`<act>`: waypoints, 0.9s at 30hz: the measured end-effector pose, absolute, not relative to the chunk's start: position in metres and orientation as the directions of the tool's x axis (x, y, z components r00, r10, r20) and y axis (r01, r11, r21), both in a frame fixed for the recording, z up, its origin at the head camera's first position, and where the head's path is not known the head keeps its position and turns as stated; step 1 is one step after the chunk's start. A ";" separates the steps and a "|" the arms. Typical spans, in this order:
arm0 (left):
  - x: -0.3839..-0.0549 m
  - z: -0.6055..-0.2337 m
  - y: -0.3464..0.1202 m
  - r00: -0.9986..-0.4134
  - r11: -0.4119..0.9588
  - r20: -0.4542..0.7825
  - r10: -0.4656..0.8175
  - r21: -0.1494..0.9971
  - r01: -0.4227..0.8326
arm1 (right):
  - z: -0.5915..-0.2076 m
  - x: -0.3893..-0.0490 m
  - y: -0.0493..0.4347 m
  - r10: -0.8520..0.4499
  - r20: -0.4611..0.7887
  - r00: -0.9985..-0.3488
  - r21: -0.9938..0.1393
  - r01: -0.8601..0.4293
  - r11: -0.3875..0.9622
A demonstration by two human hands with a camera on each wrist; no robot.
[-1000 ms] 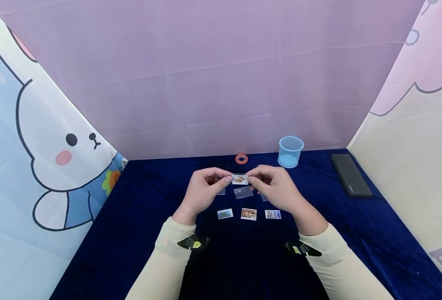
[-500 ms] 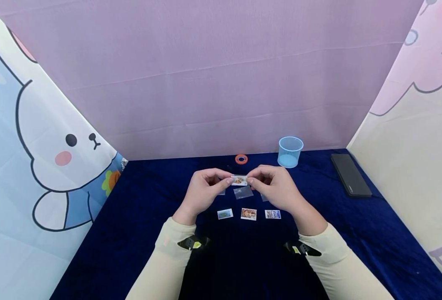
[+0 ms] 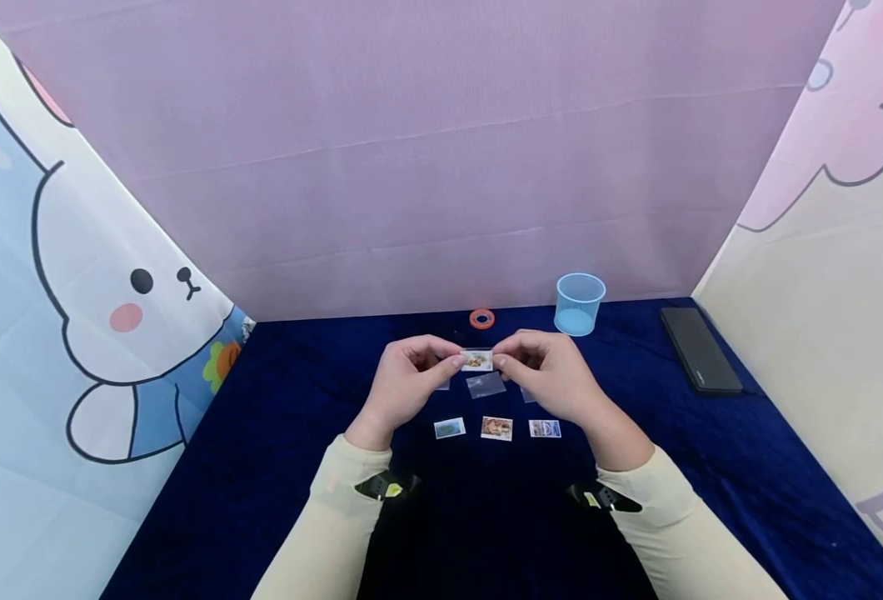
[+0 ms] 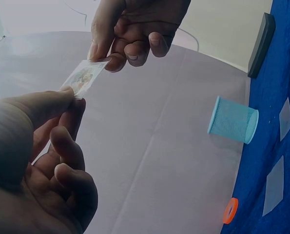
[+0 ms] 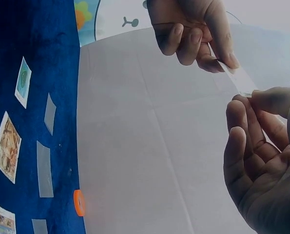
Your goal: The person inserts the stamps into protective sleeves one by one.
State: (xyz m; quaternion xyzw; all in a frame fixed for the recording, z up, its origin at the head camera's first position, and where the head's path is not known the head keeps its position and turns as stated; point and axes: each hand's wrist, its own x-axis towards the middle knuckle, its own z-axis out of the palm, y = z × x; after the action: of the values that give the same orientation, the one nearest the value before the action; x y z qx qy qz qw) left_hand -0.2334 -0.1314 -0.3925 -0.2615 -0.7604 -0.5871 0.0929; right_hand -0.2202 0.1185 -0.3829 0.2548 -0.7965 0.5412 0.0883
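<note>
Above the table, a small stamp (image 3: 476,360) in a clear plastic sleeve is held up between both hands. My left hand (image 3: 410,379) pinches its left end between thumb and forefinger. At the other end, my right hand (image 3: 550,377) does likewise. The left wrist view shows the stamp (image 4: 82,79) tilted, its picture facing up through the sleeve. Below the hands lies a clear sleeve (image 3: 486,385), with further sleeves partly hidden by the fingers. Nearer the body, a green-blue stamp (image 3: 450,427), a brown stamp (image 3: 497,428) and a blue-purple stamp (image 3: 545,428) form a row.
An orange tape roll (image 3: 482,318) lies by the back wall. To its right stands a light-blue mesh cup (image 3: 580,305). A long black case (image 3: 700,350) lies near the right edge of the dark blue cloth (image 3: 299,433). Printed and mauve curtains enclose the table.
</note>
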 end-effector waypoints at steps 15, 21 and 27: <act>-0.236 -0.395 -0.133 -0.853 0.179 0.444 0.275 0.848 0.499 | -0.385 -0.222 0.118 -0.310 0.415 -0.855 -0.814 -0.501 0.293; -0.238 -0.396 -0.135 -0.854 0.190 0.460 0.243 0.840 0.507 | -0.386 -0.224 0.119 -0.303 0.426 -0.853 -0.813 -0.507 0.285; -0.239 -0.394 -0.140 -0.856 0.177 0.469 0.218 0.843 0.507 | -0.387 -0.225 0.118 -0.290 0.412 -0.864 -0.825 -0.489 0.283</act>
State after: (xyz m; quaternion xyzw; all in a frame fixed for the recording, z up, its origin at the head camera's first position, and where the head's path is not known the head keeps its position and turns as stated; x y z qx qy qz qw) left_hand -0.2390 -0.1402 -0.3939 -0.2393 -0.7574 -0.5952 0.1216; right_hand -0.2245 0.1177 -0.3871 0.2448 -0.7958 0.5464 0.0910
